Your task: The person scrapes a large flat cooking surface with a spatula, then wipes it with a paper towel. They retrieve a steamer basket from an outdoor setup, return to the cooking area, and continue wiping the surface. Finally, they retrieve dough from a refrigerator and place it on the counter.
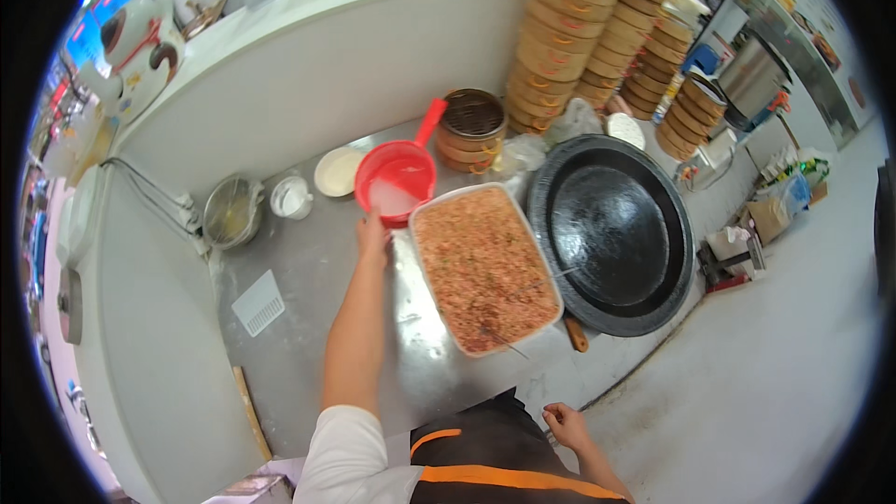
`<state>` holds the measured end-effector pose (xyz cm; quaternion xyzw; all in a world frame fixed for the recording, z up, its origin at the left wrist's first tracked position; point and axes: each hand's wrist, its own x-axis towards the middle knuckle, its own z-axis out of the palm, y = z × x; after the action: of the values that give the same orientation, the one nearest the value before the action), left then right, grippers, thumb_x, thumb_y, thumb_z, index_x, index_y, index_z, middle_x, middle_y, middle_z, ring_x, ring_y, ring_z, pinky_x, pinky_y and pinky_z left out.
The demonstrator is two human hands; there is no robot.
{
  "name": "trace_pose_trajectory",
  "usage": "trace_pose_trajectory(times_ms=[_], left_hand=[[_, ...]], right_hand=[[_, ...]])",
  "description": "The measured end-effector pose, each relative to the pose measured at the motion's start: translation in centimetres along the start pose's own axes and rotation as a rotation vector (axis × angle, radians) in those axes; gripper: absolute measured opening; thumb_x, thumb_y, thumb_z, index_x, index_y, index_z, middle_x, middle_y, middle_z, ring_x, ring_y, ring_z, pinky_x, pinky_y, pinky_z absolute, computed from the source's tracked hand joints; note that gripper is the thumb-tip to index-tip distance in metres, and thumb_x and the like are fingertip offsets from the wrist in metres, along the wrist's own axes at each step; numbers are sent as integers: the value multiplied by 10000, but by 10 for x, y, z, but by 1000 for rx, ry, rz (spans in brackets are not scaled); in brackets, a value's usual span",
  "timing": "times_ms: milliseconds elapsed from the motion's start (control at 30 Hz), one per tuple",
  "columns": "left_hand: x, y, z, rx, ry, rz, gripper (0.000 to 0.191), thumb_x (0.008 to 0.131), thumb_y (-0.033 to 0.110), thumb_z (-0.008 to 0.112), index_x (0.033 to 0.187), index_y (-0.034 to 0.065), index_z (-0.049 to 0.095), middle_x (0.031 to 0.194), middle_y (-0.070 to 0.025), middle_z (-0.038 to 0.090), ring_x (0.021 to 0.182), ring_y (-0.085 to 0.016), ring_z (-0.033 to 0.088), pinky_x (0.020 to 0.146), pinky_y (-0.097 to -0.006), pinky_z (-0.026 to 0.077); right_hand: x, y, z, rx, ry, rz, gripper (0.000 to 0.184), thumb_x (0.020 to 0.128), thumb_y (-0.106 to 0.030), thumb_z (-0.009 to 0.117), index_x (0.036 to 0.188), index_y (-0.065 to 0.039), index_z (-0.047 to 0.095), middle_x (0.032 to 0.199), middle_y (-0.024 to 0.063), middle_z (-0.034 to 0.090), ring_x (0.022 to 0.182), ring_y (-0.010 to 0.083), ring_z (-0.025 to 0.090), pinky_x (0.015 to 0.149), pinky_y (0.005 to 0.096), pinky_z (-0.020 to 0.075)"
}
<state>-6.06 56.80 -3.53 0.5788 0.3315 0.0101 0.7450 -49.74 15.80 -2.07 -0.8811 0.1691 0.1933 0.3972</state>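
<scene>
My left hand (373, 234) reaches forward and holds the near rim of a red plastic dipper (402, 168). Cloudy whitish liquid shows inside the dipper, and its handle points away from me. Close on the right is a white rectangular tub (556, 322) filled with minced meat filling (483, 259). Two thin sticks or utensil stems (514, 346) poke out of the meat. Low by my side, clear of the table, my right hand (565, 425) hangs with its fingers curled and nothing visible in it.
A large black basin (609, 238) stands right of the tub, with a wooden handle (576, 334) below it. Bamboo steamers (472, 126) and tall steamer stacks (560, 35) rise behind. A metal bowl (231, 213), small white tub (292, 197), pale bowl (339, 172) and white scraper (259, 303) lie left.
</scene>
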Motion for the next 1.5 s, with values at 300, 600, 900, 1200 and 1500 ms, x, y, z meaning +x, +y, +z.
trace_pose_trajectory(times_ms=[300,600,900,1200,1500], left_hand=[[67,36,12,397,-117,147,359,949,107,458,1276,-38,439,817,-201,686,506,-265,651,496,-380,555],[137,101,17,932,69,244,327,919,180,505,1137,-55,570,919,-246,724,666,-344,725,788,-444,569],[173,104,14,734,237,335,380,936,247,530,1185,-30,604,1084,-275,694,1064,-400,672,904,-466,521],[-84,-73,-98,552,-49,594,312,1027,226,548,1195,-30,609,1102,-158,661,1015,-248,637,897,-359,498],[-289,-180,-158,1385,-1090,995,571,870,293,708,1396,129,560,1491,-194,461,1359,-391,455,1128,-528,350]], right_hand=[[-25,-35,41,-1,-41,201,288,919,-286,686,1082,-49,703,931,144,745,849,254,735,779,361,574],[-45,-44,53,-49,38,309,275,948,-261,687,1098,-30,686,928,125,749,831,208,738,766,323,570],[-50,-46,78,40,21,286,281,959,-269,664,1086,-19,682,934,134,745,866,227,739,795,325,573],[68,23,136,201,257,38,455,885,-187,677,1286,-18,547,1056,223,692,903,339,705,790,396,552],[192,94,174,518,531,-158,420,881,-168,654,1242,43,615,1276,215,643,1213,345,583,1040,411,441]])
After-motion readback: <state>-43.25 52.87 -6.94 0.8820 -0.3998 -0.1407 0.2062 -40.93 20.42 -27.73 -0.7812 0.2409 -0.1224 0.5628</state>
